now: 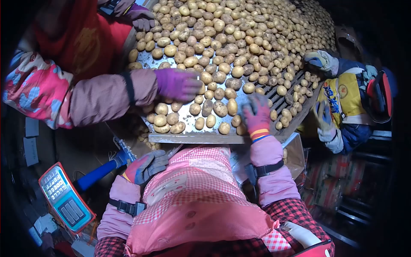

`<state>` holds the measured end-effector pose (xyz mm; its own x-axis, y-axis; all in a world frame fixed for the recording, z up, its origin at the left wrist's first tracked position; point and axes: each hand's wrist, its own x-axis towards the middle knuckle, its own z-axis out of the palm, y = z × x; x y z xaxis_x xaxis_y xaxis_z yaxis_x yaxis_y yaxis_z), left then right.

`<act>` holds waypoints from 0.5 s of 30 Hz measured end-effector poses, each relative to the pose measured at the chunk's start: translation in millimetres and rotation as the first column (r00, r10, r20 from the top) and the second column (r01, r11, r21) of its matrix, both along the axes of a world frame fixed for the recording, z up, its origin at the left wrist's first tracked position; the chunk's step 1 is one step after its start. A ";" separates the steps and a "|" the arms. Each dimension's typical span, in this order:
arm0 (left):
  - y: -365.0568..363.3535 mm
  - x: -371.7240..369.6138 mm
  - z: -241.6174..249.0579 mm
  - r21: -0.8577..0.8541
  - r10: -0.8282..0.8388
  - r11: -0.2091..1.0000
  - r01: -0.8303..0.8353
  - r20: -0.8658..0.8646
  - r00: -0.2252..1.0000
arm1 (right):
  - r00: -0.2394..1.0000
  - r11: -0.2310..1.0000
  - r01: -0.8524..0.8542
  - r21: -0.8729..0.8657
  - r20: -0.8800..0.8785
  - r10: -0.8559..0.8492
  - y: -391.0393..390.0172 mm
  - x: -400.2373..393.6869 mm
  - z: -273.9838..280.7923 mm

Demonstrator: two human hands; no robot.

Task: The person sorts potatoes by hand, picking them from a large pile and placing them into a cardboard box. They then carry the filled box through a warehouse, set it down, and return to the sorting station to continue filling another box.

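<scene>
Potatoes (pixel 220 108) lie loose on a metal sorting table (pixel 197 138) in front of me. My right hand (pixel 257 115), in a pink glove with dark grey fingers, is over the right front part of the table among the potatoes. Its fingers are stretched out and apart, with no potato visible in them. At the left, below the table's front edge, my left hand (pixel 147 166) hangs beside my pink checked apron (pixel 195 184). Its gloved fingers are extended and hold nothing.
A co-worker's purple-gloved hand (pixel 180 84) reaches over the potatoes from the left, blurred. Another person in a yellow apron (pixel 342 95) stands at the right, by the slatted section (pixel 287 97). A scale display (pixel 67 198) on a blue post (pixel 100 172) is at my lower left.
</scene>
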<state>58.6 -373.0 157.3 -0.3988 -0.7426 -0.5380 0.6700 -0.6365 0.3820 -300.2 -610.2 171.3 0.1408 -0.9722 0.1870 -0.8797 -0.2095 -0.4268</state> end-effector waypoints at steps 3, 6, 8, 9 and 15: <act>-16.5 -6.9 13.8 0.011 -0.064 0.998 0.064 -0.003 0.998 | 0.975 0.978 -0.201 -0.049 -0.103 0.195 11.8 39.3 0.9; -30.4 -11.2 20.8 0.000 -0.120 0.993 0.120 -0.003 0.993 | 0.975 0.982 -0.189 0.028 -0.112 0.191 13.2 64.9 3.9; -35.6 -12.0 19.1 -0.067 -0.159 0.986 0.155 -0.044 0.986 | 0.972 0.982 -0.191 -0.007 -0.138 0.188 12.2 73.7 5.4; -36.8 -12.9 17.4 -0.075 -0.167 0.984 0.164 -0.043 0.985 | 0.967 0.978 -0.203 -0.040 -0.168 0.194 10.3 79.8 8.2; -67.5 -42.3 32.8 -0.172 -0.303 0.939 0.299 0.006 0.953 | 0.826 0.977 -0.174 0.121 -0.522 0.212 7.1 114.8 -45.4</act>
